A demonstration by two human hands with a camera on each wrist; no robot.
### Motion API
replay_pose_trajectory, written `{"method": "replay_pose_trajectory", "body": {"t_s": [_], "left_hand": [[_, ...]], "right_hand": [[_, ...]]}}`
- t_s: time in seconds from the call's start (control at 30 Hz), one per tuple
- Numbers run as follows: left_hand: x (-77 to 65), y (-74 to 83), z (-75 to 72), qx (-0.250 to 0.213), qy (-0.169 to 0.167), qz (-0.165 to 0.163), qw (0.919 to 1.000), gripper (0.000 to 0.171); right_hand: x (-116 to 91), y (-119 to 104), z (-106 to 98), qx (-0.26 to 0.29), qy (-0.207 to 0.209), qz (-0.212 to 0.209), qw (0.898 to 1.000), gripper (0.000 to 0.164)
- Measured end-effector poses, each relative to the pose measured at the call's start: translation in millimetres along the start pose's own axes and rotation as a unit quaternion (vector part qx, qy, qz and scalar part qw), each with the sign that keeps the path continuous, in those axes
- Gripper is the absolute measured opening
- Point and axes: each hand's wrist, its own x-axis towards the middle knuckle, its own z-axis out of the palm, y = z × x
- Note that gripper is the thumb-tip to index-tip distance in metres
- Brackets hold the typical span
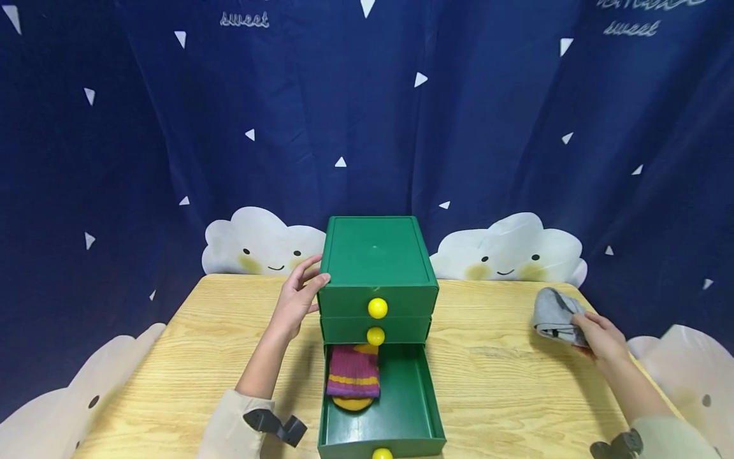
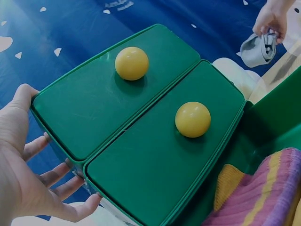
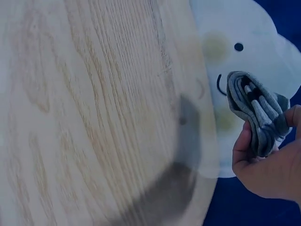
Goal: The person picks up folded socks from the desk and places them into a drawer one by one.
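Observation:
My right hand (image 1: 602, 338) pinches a folded grey sock (image 1: 554, 315) above the right side of the table. In the right wrist view the sock (image 3: 256, 110) shows dark stripes within its folds, between thumb and fingers. My left hand (image 1: 297, 293) rests its spread fingers against the left side of a green drawer cabinet (image 1: 375, 255). The bottom drawer (image 1: 407, 395) is pulled out. In its left part lies a purple sock with yellow bands (image 1: 354, 373). The two upper drawers are closed, each with a round yellow knob (image 2: 132, 63).
A light wooden table (image 1: 493, 382) carries the cabinet. Behind it hangs a dark blue curtain (image 1: 367, 115) with white triangles and smiling clouds (image 1: 510, 252). The drawer's front edge, with its yellow knob (image 1: 382, 453), reaches toward the near side of the table.

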Motion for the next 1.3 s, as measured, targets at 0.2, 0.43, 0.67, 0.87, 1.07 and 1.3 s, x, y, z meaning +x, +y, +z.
{"method": "replay_pose_trajectory", "body": {"t_s": [0.2, 0.43, 0.67, 0.87, 1.07, 1.3], "left_hand": [[-0.4, 0.8, 0.2, 0.003, 0.001, 0.001, 1.0, 0.052], [-1.1, 1.3, 0.1, 0.002, 0.0, -0.002, 1.0, 0.052], [-1.5, 1.3, 0.1, 0.006, -0.002, -0.006, 1.0, 0.052], [-0.4, 1.5, 0.0, 0.007, -0.001, -0.006, 1.0, 0.053], [-1.2, 2.3, -0.2, 0.007, 0.001, -0.005, 1.0, 0.051], [-0.9, 2.2, 0.5, 0.007, 0.001, -0.005, 1.0, 0.052]], "right_hand": [[-13.3, -8.9, 0.3, -0.047, -0.098, -0.047, 0.993, 0.035], [-42.5, -27.1, 17.2, -0.084, -0.173, -0.085, 0.978, 0.02], [-62.6, -35.7, 34.4, -0.102, -0.228, -0.113, 0.962, 0.026], [-77.5, -43.6, 45.8, -0.132, -0.265, -0.15, 0.943, 0.029], [-92.5, -52.3, 58.8, -0.143, -0.3, -0.167, 0.928, 0.036], [-108.9, -56.9, 77.0, -0.152, -0.35, -0.156, 0.911, 0.044]]}}
